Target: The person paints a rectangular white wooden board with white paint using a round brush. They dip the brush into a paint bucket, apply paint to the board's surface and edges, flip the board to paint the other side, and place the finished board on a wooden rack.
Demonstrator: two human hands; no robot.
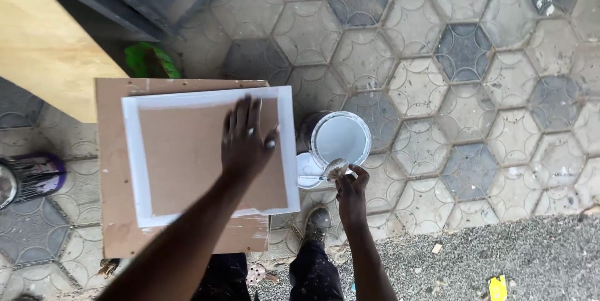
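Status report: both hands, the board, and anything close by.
Left hand flat on white-edged board. Right hand has a grip on a brush beside open white paint bucket. Shoe below bucket.

Single head view, looking steeply down from standing height onto board [187,163], paint bucket [340,137], paved floor [475,88].

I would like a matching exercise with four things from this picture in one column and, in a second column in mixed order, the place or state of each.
Things:
1. left hand
2. right hand
3. paint bucket
4. plywood sheet

Places or states:
A. open, with white paint inside, on the paving
B. flat on the white-edged brown panel
C. pale wood, at the upper left of the view
D. holds a paint-covered tool over a small white lid

Pairs: 1-B, 2-D, 3-A, 4-C
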